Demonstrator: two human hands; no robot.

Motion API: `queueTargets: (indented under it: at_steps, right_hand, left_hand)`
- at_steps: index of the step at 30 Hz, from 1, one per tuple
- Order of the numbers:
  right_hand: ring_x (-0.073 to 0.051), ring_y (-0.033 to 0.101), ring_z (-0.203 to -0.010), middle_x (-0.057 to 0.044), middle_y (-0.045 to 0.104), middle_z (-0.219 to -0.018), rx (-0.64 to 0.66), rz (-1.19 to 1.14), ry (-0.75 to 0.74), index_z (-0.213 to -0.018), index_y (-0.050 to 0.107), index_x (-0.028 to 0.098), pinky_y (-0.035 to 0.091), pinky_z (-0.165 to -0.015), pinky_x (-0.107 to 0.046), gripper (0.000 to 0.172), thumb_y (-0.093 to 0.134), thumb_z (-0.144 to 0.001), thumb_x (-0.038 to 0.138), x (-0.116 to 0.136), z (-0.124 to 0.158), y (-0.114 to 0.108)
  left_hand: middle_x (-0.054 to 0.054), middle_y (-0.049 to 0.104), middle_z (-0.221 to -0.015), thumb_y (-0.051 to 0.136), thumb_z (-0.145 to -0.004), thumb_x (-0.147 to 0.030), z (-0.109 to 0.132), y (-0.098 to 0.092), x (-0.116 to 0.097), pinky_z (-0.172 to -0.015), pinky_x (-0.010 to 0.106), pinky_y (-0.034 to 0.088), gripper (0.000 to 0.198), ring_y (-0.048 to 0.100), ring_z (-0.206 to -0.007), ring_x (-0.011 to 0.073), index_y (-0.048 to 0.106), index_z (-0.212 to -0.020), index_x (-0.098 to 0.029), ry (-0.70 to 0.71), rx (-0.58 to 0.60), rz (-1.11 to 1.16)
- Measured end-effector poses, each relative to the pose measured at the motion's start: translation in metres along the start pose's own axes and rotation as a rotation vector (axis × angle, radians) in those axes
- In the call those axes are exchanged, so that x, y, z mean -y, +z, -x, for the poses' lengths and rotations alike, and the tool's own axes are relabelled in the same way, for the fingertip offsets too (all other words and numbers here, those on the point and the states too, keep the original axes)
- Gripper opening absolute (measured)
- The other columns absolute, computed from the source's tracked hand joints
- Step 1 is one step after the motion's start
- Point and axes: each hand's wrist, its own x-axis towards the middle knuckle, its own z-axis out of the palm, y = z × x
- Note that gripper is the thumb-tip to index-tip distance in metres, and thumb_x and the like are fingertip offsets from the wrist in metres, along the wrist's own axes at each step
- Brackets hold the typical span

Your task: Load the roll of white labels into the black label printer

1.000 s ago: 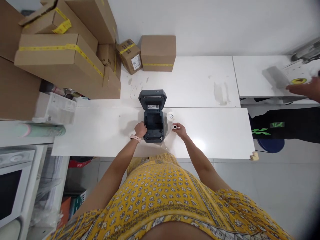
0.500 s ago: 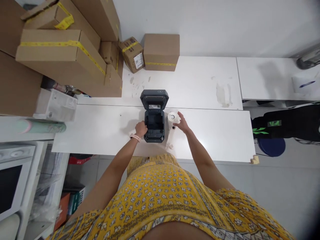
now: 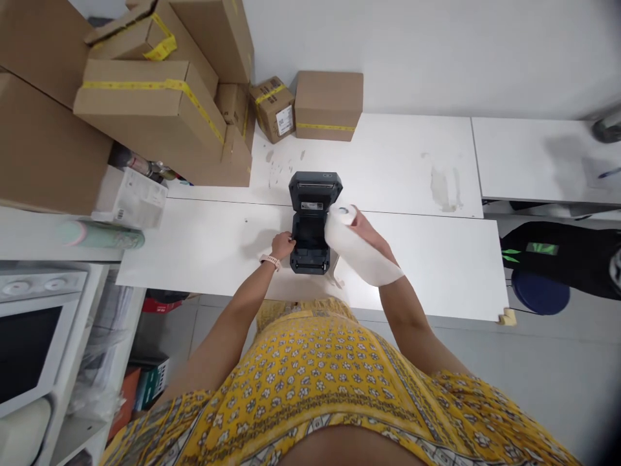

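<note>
A dark grey label printer [image 3: 297,255] stands on the white table with its lid [image 3: 316,189] raised, showing an empty black bay. My left hand [image 3: 282,245] grips the printer's left edge, fingers curled against the rim. In my right hand [image 3: 369,235] is a roll of white label paper [image 3: 341,216], lifted at the printer's right side. A long loose strip [image 3: 363,255] of it hangs down across my right wrist and forearm. Some of my right fingers are hidden behind the roll.
Cardboard boxes [image 3: 140,123] are stacked at the back left, with two smaller ones, including a plain brown box [image 3: 328,103], by the wall. A mint-green bottle [image 3: 104,234] lies at the left. A small pale scrap [image 3: 336,278] is near the printer's front right corner.
My right hand has picked the paper roll up off the table and brought it toward the printer, its strip now unrolled. My left hand stays at the printer's left edge.
</note>
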Motion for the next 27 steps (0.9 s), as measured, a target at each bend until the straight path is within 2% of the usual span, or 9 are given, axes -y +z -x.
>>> queueTargets:
  at_steps: [2,4,6,9,16,21,24,27]
  right_hand:
    - [-0.026,0.062,-0.104,-0.008,0.063,-0.122,0.16,0.265,-0.054,-0.13,0.051,0.023,0.051,-0.09,-0.04,0.069,0.073,-0.07,0.049,0.02,-0.013,0.02]
    - [-0.029,0.061,-0.105,-0.009,0.061,-0.123,0.259,0.606,-0.047,-0.126,0.054,0.022,0.048,-0.093,-0.041,0.072,0.079,-0.062,0.045,0.028,-0.027,0.044]
    - [-0.03,0.062,-0.104,-0.012,0.059,-0.123,0.302,0.892,-0.007,-0.126,0.055,0.021,0.047,-0.093,-0.042,0.073,0.08,-0.06,0.041,0.027,-0.037,0.068]
    - [-0.031,0.061,-0.106,-0.014,0.056,-0.125,0.327,1.1,0.02,-0.128,0.054,0.02,0.043,-0.095,-0.041,0.073,0.08,-0.062,0.038,0.013,-0.045,0.091]
    - [-0.031,0.059,-0.111,-0.016,0.053,-0.127,0.321,1.156,0.049,-0.135,0.051,0.018,0.034,-0.101,-0.042,0.076,0.078,-0.071,0.048,-0.021,-0.056,0.104]
    - [-0.034,0.053,-0.118,-0.019,0.053,-0.131,0.342,1.151,0.061,-0.142,0.046,0.016,0.034,-0.102,-0.043,0.078,0.074,-0.077,0.048,-0.028,-0.063,0.106]
    - [-0.034,0.045,-0.128,-0.019,0.047,-0.142,0.292,1.11,-0.026,-0.147,0.04,0.016,0.033,-0.105,-0.043,0.07,0.062,-0.087,0.045,-0.023,-0.053,0.108]
    - [-0.029,0.034,-0.139,-0.015,0.042,-0.151,0.147,1.052,-0.15,-0.149,0.037,0.015,0.029,-0.111,-0.041,0.055,0.039,-0.099,0.037,-0.022,-0.023,0.115]
  left_hand:
    - [0.007,0.074,-0.103,0.058,-0.086,-0.027,0.0,0.0,0.001,-0.088,0.029,0.048,0.032,0.066,-0.104,0.023,0.068,-0.115,-0.019,0.002,-0.002,0.025]
    - [0.008,0.074,-0.103,0.058,-0.085,-0.027,0.0,0.001,0.002,-0.088,0.029,0.048,0.033,0.066,-0.104,0.0231,0.068,-0.116,-0.019,-0.001,-0.004,0.04]
    - [0.008,0.073,-0.105,0.058,-0.085,-0.026,0.0,0.002,0.002,-0.089,0.029,0.048,0.033,0.066,-0.106,0.0231,0.069,-0.115,-0.02,0.003,-0.014,0.041]
    - [0.009,0.073,-0.108,0.058,-0.084,-0.027,0.0,0.005,0.004,-0.09,0.029,0.047,0.032,0.065,-0.108,0.0234,0.07,-0.113,-0.021,0.012,-0.036,0.048]
    - [0.01,0.072,-0.109,0.059,-0.084,-0.027,-0.002,0.01,0.005,-0.089,0.03,0.048,0.029,0.065,-0.107,0.0243,0.07,-0.111,-0.021,0.002,-0.048,0.087]
    - [0.009,0.072,-0.11,0.06,-0.085,-0.029,-0.001,0.009,0.004,-0.088,0.029,0.048,0.031,0.065,-0.108,0.0237,0.069,-0.114,-0.021,-0.005,-0.039,0.091]
    - [0.009,0.072,-0.111,0.059,-0.086,-0.028,0.0,0.008,0.004,-0.089,0.029,0.047,0.03,0.065,-0.108,0.0232,0.069,-0.113,-0.021,-0.007,-0.035,0.091]
    - [0.009,0.072,-0.112,0.059,-0.085,-0.027,0.0,0.007,0.004,-0.088,0.029,0.047,0.029,0.065,-0.108,0.0233,0.07,-0.112,-0.02,0.005,-0.041,0.1]
